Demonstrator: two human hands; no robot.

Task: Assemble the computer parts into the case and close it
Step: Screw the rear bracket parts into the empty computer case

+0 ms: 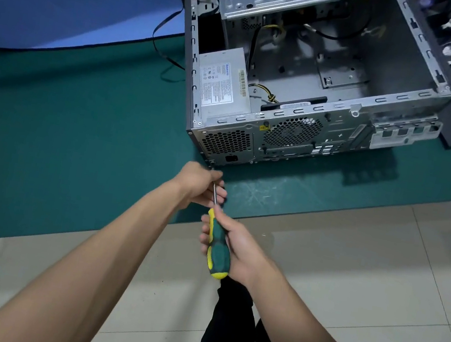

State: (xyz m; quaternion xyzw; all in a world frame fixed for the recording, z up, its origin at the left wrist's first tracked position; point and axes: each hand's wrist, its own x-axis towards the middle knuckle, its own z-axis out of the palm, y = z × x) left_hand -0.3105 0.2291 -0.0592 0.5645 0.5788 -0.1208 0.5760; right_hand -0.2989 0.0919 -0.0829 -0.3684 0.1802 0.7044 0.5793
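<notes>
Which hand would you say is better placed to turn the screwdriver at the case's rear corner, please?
Right: the right hand already grips the screwdriver handle, while the left hand only steadies its shaft near the case.

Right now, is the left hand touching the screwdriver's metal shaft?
Touching. The head view shows the left hand with its fingers curled round the screwdriver shaft just behind the tip, while the right hand grips the green and yellow handle.
</notes>
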